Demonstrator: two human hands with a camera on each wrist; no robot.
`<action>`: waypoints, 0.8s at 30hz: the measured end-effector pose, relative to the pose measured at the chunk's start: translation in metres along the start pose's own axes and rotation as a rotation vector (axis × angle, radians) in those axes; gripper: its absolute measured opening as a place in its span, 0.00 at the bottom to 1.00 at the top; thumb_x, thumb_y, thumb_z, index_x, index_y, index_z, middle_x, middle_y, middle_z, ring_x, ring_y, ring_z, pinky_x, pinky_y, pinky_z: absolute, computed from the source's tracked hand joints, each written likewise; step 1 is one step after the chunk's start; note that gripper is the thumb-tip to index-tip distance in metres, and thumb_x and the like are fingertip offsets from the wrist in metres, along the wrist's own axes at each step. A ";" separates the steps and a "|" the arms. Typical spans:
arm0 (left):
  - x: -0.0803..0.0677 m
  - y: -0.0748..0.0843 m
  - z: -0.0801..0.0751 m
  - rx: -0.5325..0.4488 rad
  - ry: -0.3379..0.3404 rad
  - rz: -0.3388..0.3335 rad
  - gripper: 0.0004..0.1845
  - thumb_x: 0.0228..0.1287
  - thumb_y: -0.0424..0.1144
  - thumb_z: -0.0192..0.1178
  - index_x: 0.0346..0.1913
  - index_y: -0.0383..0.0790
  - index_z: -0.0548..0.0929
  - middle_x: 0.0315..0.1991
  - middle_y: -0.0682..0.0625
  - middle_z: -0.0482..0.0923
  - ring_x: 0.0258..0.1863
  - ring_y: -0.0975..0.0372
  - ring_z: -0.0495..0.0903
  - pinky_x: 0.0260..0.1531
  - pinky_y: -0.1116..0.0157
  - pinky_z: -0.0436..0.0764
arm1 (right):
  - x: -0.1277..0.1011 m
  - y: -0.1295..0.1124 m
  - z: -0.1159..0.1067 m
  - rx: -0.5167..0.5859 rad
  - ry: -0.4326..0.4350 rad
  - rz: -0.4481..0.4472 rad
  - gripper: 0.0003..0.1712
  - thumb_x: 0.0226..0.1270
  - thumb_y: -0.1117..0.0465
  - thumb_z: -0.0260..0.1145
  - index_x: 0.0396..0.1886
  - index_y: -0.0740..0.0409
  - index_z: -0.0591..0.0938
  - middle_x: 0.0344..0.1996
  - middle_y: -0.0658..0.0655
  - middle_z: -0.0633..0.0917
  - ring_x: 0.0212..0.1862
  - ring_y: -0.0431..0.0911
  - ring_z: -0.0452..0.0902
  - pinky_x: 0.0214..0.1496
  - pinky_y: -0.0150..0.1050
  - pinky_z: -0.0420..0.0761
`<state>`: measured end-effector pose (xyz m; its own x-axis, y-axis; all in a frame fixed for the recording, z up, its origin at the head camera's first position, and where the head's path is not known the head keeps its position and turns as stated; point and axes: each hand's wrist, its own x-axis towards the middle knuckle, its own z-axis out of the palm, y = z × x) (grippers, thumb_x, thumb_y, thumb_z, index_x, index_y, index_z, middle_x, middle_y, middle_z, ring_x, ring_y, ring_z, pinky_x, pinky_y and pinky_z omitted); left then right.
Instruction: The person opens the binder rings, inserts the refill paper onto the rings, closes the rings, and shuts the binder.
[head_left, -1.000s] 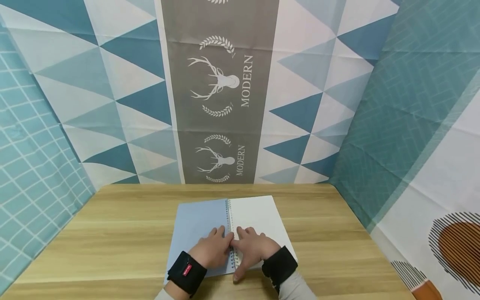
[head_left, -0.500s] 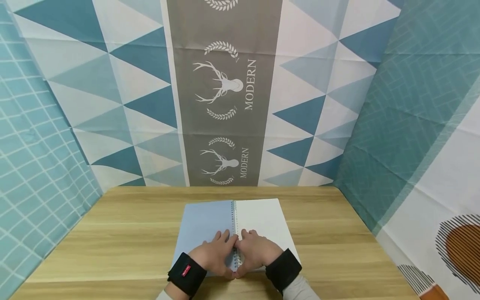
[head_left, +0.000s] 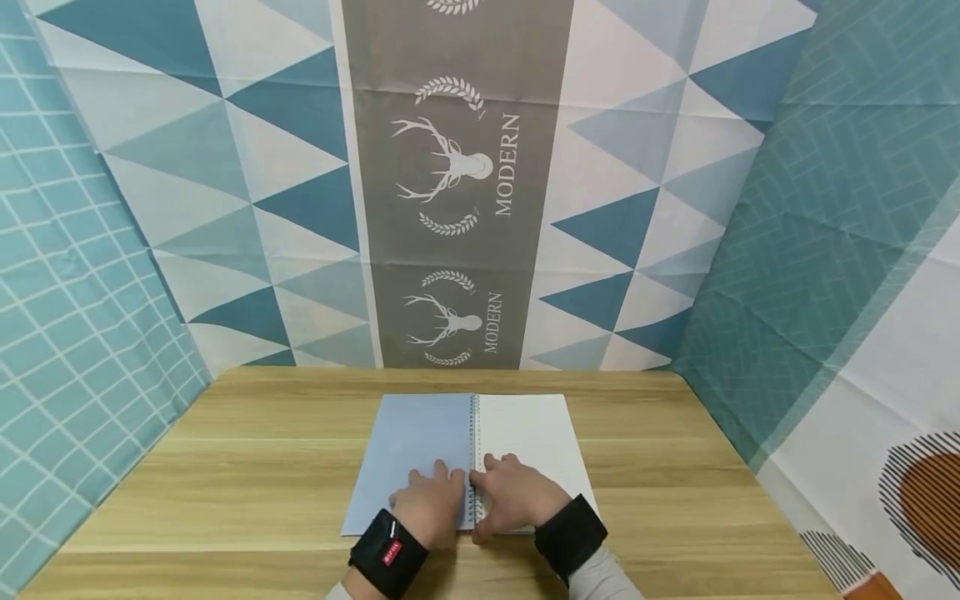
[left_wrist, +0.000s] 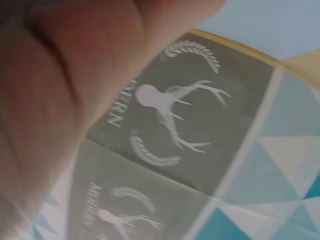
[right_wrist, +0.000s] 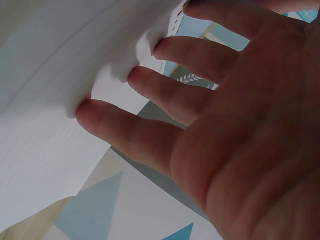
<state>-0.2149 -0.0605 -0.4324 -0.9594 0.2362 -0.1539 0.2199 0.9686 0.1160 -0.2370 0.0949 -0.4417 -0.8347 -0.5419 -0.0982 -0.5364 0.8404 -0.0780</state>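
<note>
A spiral-bound notebook lies spread on the wooden table, with a light blue cover on the left and a white page on the right. My left hand rests over the lower part of the blue side near the binding, fingers slightly bent. My right hand has its fingers spread, and its fingertips press on the white page beside the spiral. Its thumb lies at the notebook's near edge. In the left wrist view the left hand covers the upper left, and its fingertips are out of sight.
The wooden table extends on both sides of the notebook. Behind it hangs a patterned cloth with deer heads and triangles. A blue checked cloth stands at the left, a teal and white one at the right.
The notebook has turned slightly and now lies squarer to the table. My thumbs met at its near edge half a second ago; the hands are now slightly apart. The head view has shifted.
</note>
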 end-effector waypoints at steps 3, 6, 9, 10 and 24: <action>0.001 -0.016 -0.008 -0.034 -0.027 -0.073 0.41 0.33 0.33 0.80 0.58 0.39 0.77 0.53 0.34 0.75 0.46 0.34 0.78 0.40 0.26 0.76 | 0.000 0.001 -0.001 -0.012 -0.004 -0.009 0.44 0.45 0.35 0.78 0.64 0.46 0.82 0.54 0.54 0.83 0.49 0.50 0.79 0.47 0.42 0.85; 0.002 -0.037 -0.017 -0.053 -0.070 -0.104 0.46 0.32 0.34 0.79 0.63 0.35 0.75 0.52 0.31 0.76 0.47 0.37 0.80 0.46 0.30 0.78 | 0.000 0.003 -0.001 -0.006 -0.007 -0.006 0.43 0.46 0.35 0.77 0.63 0.45 0.82 0.56 0.54 0.83 0.50 0.50 0.79 0.48 0.43 0.85; 0.002 -0.056 -0.026 -0.091 -0.105 -0.092 0.51 0.35 0.37 0.80 0.69 0.30 0.70 0.47 0.30 0.80 0.43 0.46 0.80 0.47 0.43 0.82 | 0.000 0.004 -0.001 0.023 -0.017 0.005 0.41 0.48 0.35 0.75 0.63 0.44 0.82 0.59 0.54 0.83 0.52 0.49 0.79 0.50 0.43 0.85; 0.002 -0.062 -0.029 -0.112 -0.115 -0.093 0.53 0.37 0.38 0.80 0.71 0.30 0.68 0.47 0.30 0.81 0.41 0.47 0.79 0.45 0.45 0.82 | 0.000 0.005 -0.002 0.033 -0.020 0.008 0.41 0.49 0.35 0.75 0.63 0.44 0.82 0.60 0.54 0.82 0.53 0.49 0.79 0.51 0.43 0.85; -0.041 -0.048 -0.084 -0.148 0.269 0.221 0.44 0.58 0.42 0.74 0.74 0.31 0.65 0.73 0.22 0.60 0.64 0.31 0.73 0.62 0.39 0.76 | -0.003 0.019 -0.007 0.225 -0.065 -0.051 0.42 0.59 0.36 0.72 0.71 0.45 0.76 0.71 0.55 0.76 0.70 0.54 0.74 0.68 0.47 0.77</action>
<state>-0.2007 -0.1229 -0.3488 -0.9082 0.3903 0.1511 0.4174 0.8704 0.2611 -0.2458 0.1131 -0.4356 -0.7935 -0.5895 -0.1512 -0.5306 0.7918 -0.3025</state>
